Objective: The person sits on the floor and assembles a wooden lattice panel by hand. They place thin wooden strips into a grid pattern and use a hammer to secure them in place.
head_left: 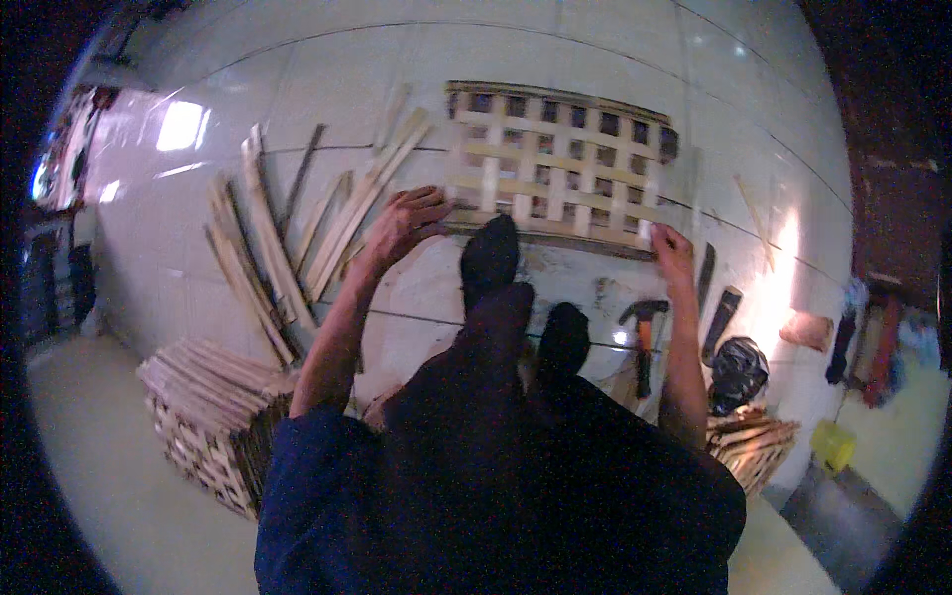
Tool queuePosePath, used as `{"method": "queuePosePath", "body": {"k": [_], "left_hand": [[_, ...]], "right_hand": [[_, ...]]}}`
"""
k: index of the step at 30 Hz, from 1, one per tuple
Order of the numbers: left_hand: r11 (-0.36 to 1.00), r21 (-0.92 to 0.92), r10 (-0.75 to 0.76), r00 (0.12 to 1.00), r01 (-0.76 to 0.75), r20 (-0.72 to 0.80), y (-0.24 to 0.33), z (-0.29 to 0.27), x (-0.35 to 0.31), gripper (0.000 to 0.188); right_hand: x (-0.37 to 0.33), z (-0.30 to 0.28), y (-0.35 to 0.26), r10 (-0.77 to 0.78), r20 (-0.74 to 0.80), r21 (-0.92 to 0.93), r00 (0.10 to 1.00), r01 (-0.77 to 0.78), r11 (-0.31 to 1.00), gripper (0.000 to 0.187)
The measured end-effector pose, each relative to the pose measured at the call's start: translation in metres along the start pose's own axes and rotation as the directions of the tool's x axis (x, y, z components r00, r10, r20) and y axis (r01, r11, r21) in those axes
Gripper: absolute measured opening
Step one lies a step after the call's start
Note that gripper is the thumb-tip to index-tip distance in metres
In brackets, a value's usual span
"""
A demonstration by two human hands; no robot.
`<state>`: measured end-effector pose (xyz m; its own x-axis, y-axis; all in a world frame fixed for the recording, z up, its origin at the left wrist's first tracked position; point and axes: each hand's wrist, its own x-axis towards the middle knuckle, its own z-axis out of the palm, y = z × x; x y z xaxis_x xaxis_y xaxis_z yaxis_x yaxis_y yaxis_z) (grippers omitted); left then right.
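A pale wooden lattice panel (540, 177), made of crossed slats with square gaps, lies across the middle in front of me. My left hand (412, 220) grips its near left corner, fingers bent over the edge and a little blurred. At the near right corner, my right hand (674, 253) pinches the frame between thumb and fingers. My dark-covered left foot (491, 256) presses against the panel's near edge. A hammer (644, 337) with an orange and black handle lies on the floor, just left of my right forearm.
Loose wooden strips (268, 218) fan out on the tiled floor at left. Stacked lattice panels (203, 436) stand beside my left arm, and another stack (759, 446) beside my right. A black plastic bag (740, 372), a dark flat bar (722, 322) and a yellow container (833, 446) sit rightward.
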<state>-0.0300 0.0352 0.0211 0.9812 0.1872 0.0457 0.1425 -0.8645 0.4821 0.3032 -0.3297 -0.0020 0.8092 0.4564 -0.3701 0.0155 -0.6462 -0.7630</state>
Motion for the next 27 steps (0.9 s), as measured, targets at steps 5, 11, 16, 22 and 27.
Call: {"method": "queuePosePath", "body": {"k": [5, 11, 16, 22, 27], "left_hand": [[0.997, 0.077, 0.013, 1.000, -0.012, -0.013, -0.009, 0.016, -0.004, 0.046], [0.988, -0.143, -0.067, 0.997, 0.060, -0.041, 0.012, 0.007, 0.005, 0.047], [0.866, -0.450, -0.244, 0.970, 0.217, -0.001, 0.018, 0.006, 0.005, 0.051], [0.916, -0.348, -0.218, 0.976, 0.199, -0.016, 0.021, 0.006, 0.002, 0.054], [0.951, -0.274, -0.157, 0.987, 0.143, -0.031, 0.022, 0.003, 0.005, 0.053]], "right_hand": [[0.013, 0.008, 0.023, -0.156, -0.055, -0.065, 0.986, 0.152, 0.986, 0.035], [-0.007, -0.010, -0.015, -0.061, -0.049, 0.033, 0.997, 0.063, 0.997, 0.038], [-0.002, -0.013, 0.003, -0.081, -0.081, 0.129, 0.993, 0.091, 0.987, 0.035], [-0.019, -0.007, 0.002, -0.140, -0.071, 0.141, 0.988, 0.149, 0.979, 0.029], [-0.020, -0.002, 0.007, -0.187, -0.152, 0.067, 0.971, 0.199, 0.978, 0.026]]}}
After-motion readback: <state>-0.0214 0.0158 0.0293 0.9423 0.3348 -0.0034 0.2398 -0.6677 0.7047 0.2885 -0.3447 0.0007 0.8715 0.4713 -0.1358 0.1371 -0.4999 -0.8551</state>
